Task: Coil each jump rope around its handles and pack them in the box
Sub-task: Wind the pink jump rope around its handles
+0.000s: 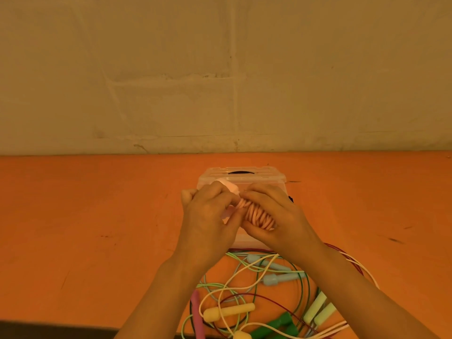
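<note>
One pink jump rope (259, 215), coiled in tight turns round its pale handles (230, 187), sits between your hands above the clear plastic box (276, 178) on the orange table (85, 216). Your right hand (276, 214) curls round the coil, thumb beneath; your left hand (208, 214) grips the handle end, fingers bent. Nearer you lie loose ropes with blue handles (276, 266), yellow handles (228, 311), a green handle (281, 325) and a magenta handle (198, 314), tangled together
</note>
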